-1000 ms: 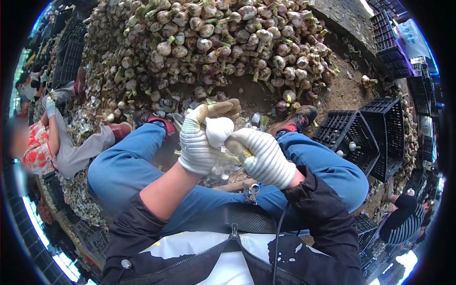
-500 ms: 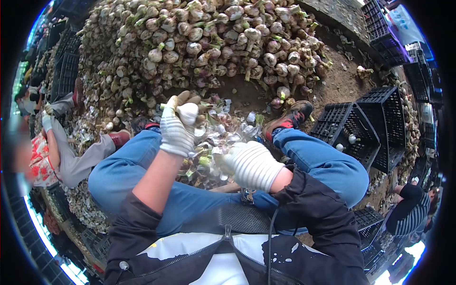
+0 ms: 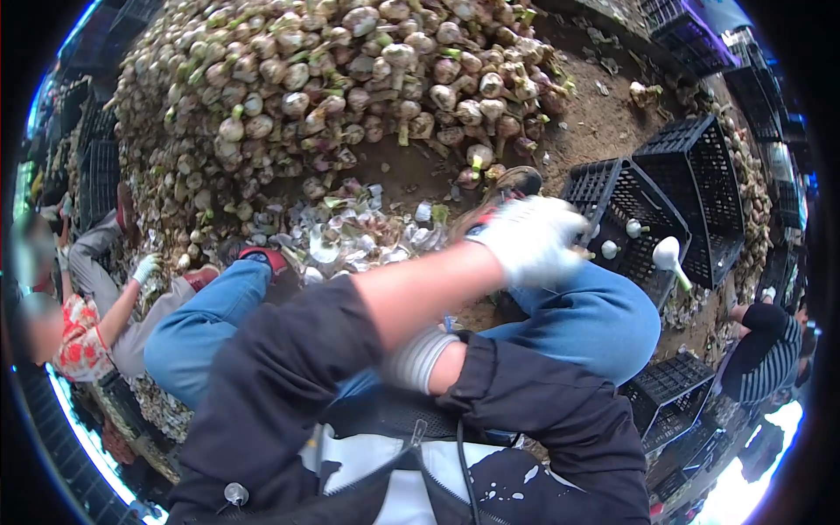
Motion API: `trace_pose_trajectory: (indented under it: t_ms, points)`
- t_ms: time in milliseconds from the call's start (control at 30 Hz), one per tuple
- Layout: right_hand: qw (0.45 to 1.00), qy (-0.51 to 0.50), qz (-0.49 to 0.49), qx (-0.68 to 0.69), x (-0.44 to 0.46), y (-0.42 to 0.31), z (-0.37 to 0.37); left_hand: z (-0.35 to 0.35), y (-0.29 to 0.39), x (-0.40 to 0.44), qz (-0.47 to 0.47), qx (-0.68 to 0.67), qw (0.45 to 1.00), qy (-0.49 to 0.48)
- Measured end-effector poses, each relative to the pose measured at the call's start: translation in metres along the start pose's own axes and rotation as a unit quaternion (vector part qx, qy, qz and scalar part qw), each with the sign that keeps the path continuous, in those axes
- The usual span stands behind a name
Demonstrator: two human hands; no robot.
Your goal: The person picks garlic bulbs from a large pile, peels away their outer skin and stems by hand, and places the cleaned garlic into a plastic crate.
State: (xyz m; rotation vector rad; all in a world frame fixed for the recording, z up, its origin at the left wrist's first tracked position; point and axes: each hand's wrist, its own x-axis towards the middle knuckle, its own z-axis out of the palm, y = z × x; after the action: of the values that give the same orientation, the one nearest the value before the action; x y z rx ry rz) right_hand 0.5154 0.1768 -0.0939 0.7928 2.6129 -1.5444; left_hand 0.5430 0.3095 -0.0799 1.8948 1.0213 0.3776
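My left hand [image 3: 535, 243], in a white knit glove, reaches across to the right, blurred by motion. It is apart from a peeled white garlic bulb [image 3: 667, 254] with a short green stem, which seems to be in the air in front of the black crate [image 3: 643, 188]. Two smaller white bulbs, one garlic bulb [image 3: 610, 249] and another garlic bulb [image 3: 636, 228], lie in that crate. Below my left forearm is my right hand [image 3: 413, 360], gloved in striped white. Its fingers are hidden behind the forearm and smeared.
A big heap of untrimmed garlic [image 3: 332, 96] rises ahead. Loose garlic skins [image 3: 350, 232] cover the ground between my feet. A second black crate [image 3: 700, 192] stands behind the first, with another crate [image 3: 669, 394] lower right. A person [image 3: 83, 337] sits at the left; another person [image 3: 761, 359] is at the far right.
My left hand has swung from the skins to the right and let go of the garlic bulb, which is now by the crate. My right hand has drawn back toward my lap, under the left arm.
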Motion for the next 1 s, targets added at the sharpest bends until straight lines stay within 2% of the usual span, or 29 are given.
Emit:
trace_pose_trajectory:
  t_ms: [33,67,100,133,167,200,233,333,400,467,533,567,600,667,733,767,800,867,933,1000]
  points:
    - [0.997,-0.03,-0.001,-0.076,0.0,-0.008,-0.014,0.0,-0.04,-0.006,-0.017,0.052,0.998,0.014]
    - [0.992,-0.044,-0.007,-0.122,-0.001,-0.015,-0.022,-0.01,-0.082,-0.011,-0.094,0.093,0.99,-0.044]
    - [0.99,-0.033,-0.011,-0.135,-0.001,-0.018,-0.029,-0.023,-0.118,-0.019,-0.237,0.089,0.963,-0.096]
    - [0.992,0.003,-0.025,-0.123,-0.002,-0.019,-0.032,-0.021,-0.173,-0.038,-0.274,0.186,0.94,-0.083]
    - [0.993,0.026,-0.033,-0.114,0.0,-0.016,-0.029,-0.038,-0.188,-0.04,-0.364,0.254,0.875,-0.194]
    - [0.995,0.021,-0.022,-0.099,0.001,-0.014,-0.032,-0.043,-0.2,-0.042,-0.348,0.379,0.834,-0.201]
    - [0.996,0.016,-0.01,-0.085,0.003,-0.013,-0.038,-0.045,-0.207,-0.041,-0.271,0.414,0.86,-0.127]
    - [0.996,0.039,0.005,-0.085,0.003,-0.008,-0.045,-0.024,-0.22,0.008,-0.108,0.36,0.927,-0.025]
    - [0.991,0.073,0.018,-0.114,0.004,-0.004,-0.043,-0.002,-0.212,0.051,-0.038,0.342,0.939,-0.028]
    - [0.993,0.058,0.048,-0.088,0.011,-0.003,-0.048,0.023,-0.201,0.085,0.045,0.3,0.952,0.047]
    - [0.997,0.065,0.035,-0.02,0.02,0.008,-0.004,0.042,-0.183,0.113,0.093,0.275,0.954,0.073]
    - [0.997,0.069,0.037,-0.021,0.019,0.012,-0.005,0.052,-0.178,0.126,0.065,0.271,0.959,0.045]
    - [0.996,0.071,0.04,-0.024,0.019,0.012,-0.006,0.063,-0.177,0.14,0.079,0.311,0.944,0.083]
    - [0.995,0.067,0.051,-0.045,0.016,0.011,-0.023,0.073,-0.185,0.162,0.078,0.349,0.933,0.035]
    - [0.995,0.064,0.06,-0.054,0.017,0.012,-0.037,0.074,-0.204,0.176,-0.039,0.33,0.94,-0.081]
    - [0.994,0.065,0.061,-0.058,0.018,0.013,-0.041,0.07,-0.212,0.182,-0.174,0.213,0.961,-0.037]
    - [0.994,0.067,0.061,-0.061,0.018,0.014,-0.044,0.062,-0.224,0.177,-0.078,0.274,0.958,-0.019]
    - [0.993,0.073,0.056,-0.072,0.018,0.016,-0.053,0.035,-0.234,0.156,0.001,0.204,0.977,0.059]
    - [0.993,0.079,0.041,-0.081,0.017,0.016,-0.064,0.004,-0.227,0.122,0.042,0.072,0.983,0.162]
    - [0.993,0.088,0.042,-0.065,0.022,0.015,-0.082,-0.046,-0.191,0.068,-0.062,-0.074,0.981,0.168]
